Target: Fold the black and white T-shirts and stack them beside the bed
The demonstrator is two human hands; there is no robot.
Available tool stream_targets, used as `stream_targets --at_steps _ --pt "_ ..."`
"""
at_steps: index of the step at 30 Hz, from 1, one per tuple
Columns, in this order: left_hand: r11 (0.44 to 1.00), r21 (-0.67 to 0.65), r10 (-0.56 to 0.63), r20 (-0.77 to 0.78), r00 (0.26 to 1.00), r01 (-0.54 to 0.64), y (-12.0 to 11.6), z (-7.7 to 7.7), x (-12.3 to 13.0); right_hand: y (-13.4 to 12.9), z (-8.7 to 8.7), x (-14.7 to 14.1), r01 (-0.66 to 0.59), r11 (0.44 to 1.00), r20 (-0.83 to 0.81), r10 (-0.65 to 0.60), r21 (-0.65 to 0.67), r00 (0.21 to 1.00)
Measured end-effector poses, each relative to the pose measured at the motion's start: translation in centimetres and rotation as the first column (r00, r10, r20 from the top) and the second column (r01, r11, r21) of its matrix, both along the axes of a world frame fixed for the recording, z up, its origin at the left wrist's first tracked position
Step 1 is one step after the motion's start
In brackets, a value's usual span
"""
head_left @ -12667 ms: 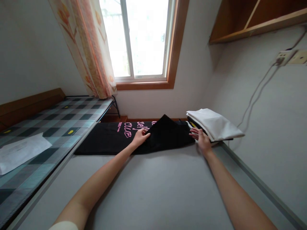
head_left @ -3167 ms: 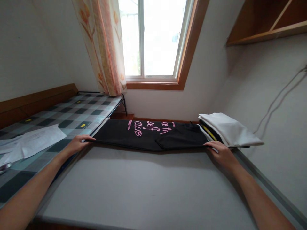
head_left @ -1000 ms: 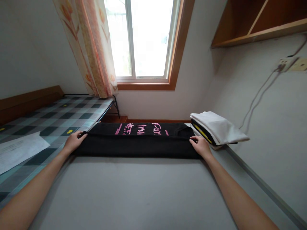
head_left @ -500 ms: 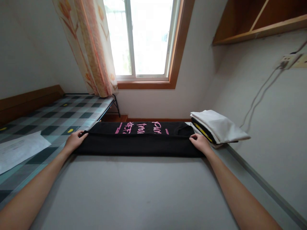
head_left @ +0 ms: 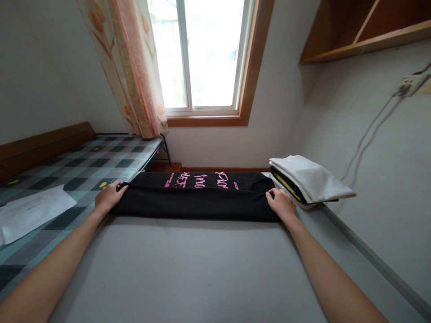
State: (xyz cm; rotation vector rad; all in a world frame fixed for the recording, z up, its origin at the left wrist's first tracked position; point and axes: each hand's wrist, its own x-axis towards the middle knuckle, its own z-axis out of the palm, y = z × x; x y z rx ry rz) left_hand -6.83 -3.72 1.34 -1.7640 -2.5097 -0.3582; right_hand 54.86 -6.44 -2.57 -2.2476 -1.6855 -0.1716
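Note:
A black T-shirt (head_left: 195,204) with pink lettering lies across the far end of the pale table (head_left: 202,269). Its near part is folded over lengthwise, so the lettering shows only behind the fold. My left hand (head_left: 109,196) pinches the folded edge at the left end. At the right end, my right hand (head_left: 282,202) grips the same edge between thumb and fingers. Just beyond my right hand sits a stack of folded clothes (head_left: 311,179), white on top with black and yellow layers beneath.
To the left is a bed with a checked cover (head_left: 111,154), and a white paper sheet (head_left: 37,213) rests on it. A curtain (head_left: 134,67) hangs beside the window (head_left: 212,54). A wooden shelf (head_left: 363,40) and a socket with a cable (head_left: 407,85) are on the right.
My left hand has shifted slightly to the right with its end of the T-shirt. The fold looks nearly the same, and the view has moved a little.

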Motion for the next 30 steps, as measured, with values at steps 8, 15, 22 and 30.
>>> stream_targets --at_steps 8,15,22,30 --pt "0.994 0.104 -0.013 -0.275 0.961 0.043 -0.9 -0.2 2.5 -0.9 0.3 -1.4 -0.061 0.980 0.213 0.019 0.189 0.977" --pt "0.862 0.027 -0.496 -0.159 0.854 0.506 -0.8 -2.6 9.8 -2.3 0.5 -6.2 -0.510 0.855 0.143 0.496 0.091 0.857" --pt "0.766 -0.109 -0.640 -0.026 0.768 0.634 -0.6 -4.4 14.1 -2.0 -0.7 -6.6 -0.599 0.788 0.014 0.607 -0.144 0.795" --pt "0.791 -0.075 -0.610 -0.025 0.792 0.607 -0.8 -4.4 13.6 -0.6 -0.2 -3.1 -0.598 0.780 -0.071 0.596 -0.186 0.800"
